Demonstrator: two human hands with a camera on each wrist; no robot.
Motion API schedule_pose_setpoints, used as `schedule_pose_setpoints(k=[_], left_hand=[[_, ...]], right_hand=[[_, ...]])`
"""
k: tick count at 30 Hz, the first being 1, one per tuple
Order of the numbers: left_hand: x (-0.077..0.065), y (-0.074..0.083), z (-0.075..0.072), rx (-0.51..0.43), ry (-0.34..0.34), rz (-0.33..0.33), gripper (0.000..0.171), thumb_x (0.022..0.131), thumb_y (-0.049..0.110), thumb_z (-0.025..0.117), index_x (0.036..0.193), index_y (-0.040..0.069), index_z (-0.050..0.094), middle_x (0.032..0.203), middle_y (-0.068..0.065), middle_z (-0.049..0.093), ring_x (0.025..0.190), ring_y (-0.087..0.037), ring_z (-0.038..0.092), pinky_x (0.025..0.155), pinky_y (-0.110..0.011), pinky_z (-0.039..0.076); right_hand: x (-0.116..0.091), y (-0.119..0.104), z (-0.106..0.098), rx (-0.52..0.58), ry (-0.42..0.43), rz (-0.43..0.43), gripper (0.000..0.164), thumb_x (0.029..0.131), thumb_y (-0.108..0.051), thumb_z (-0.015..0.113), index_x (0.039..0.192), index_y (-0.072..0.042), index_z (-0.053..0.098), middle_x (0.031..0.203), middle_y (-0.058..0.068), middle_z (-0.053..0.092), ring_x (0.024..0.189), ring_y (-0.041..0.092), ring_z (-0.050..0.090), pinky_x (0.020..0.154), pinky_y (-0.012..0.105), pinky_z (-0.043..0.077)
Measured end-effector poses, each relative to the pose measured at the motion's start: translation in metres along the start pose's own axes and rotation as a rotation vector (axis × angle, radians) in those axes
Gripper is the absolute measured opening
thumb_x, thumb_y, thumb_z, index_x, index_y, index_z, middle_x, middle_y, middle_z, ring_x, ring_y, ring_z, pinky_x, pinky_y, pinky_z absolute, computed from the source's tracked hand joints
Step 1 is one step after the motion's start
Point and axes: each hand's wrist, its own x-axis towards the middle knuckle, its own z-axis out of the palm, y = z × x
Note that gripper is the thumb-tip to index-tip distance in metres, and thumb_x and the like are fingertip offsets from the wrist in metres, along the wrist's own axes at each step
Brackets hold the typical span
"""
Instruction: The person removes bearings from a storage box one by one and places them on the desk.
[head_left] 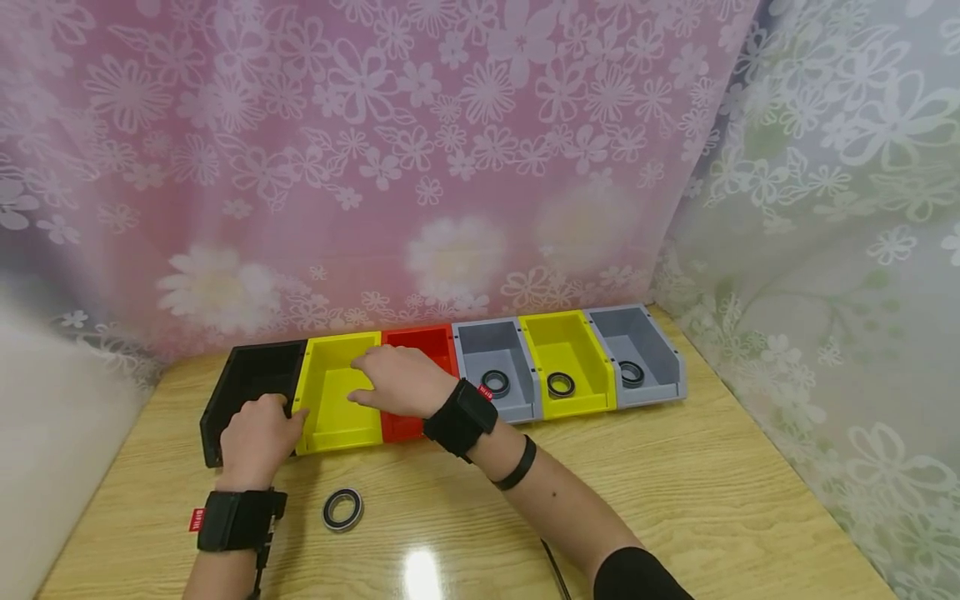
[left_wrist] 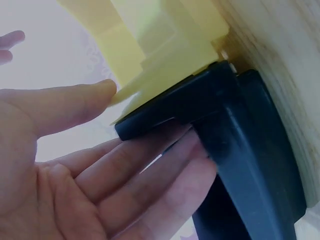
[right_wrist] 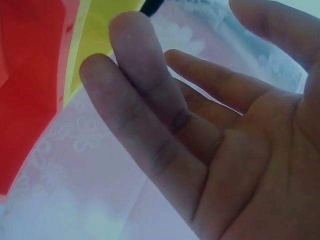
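Note:
My left hand (head_left: pixel 258 437) straddles the side walls where the black bin (head_left: pixel 255 371) meets the left yellow bin (head_left: pixel 341 367). In the left wrist view its thumb lies at the yellow wall and its fingers reach inside the black bin, pinching the two walls. My right hand (head_left: pixel 401 382) hovers over the red bin (head_left: pixel 423 339) and the left yellow bin, holding nothing, its fingers loosely extended in the right wrist view. In front of the left yellow bin, a ball bearing (head_left: pixel 342 527) lies flat on the table.
Farther right in the row are a grey bin (head_left: pixel 487 337), another yellow bin (head_left: pixel 558 333) and a second grey bin (head_left: pixel 626 333), each holding one bearing. A flowered curtain (head_left: pixel 450 167) hangs behind the table (head_left: pixel 720 500). A thin dark cord (head_left: pixel 556 571) lies near the right forearm.

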Motion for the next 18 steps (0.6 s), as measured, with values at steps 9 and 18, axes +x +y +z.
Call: schedule_pose_setpoints(k=[9, 18], left_hand=[[-0.001, 0.009, -0.006, -0.042, 0.079, 0.034, 0.039, 0.098, 0.017, 0.068, 0.115, -0.017, 0.064, 0.083, -0.03, 0.065, 0.06, -0.032, 0.061, 0.055, -0.046, 0.054], [-0.009, 0.032, -0.002, -0.024, 0.162, 0.123, 0.041, 0.097, 0.011, 0.068, 0.128, -0.015, 0.06, 0.11, -0.036, 0.067, 0.068, -0.037, 0.065, 0.063, -0.052, 0.058]], right_hand=[[-0.004, 0.028, -0.014, 0.052, 0.009, 0.054, 0.053, 0.101, -0.041, 0.066, 0.144, -0.011, 0.06, 0.137, 0.006, 0.065, 0.111, 0.018, 0.066, 0.092, 0.032, 0.056], [-0.015, 0.062, -0.005, 0.122, 0.027, 0.129, 0.052, 0.102, -0.04, 0.065, 0.144, -0.01, 0.06, 0.138, 0.007, 0.065, 0.12, 0.022, 0.065, 0.096, 0.036, 0.055]])
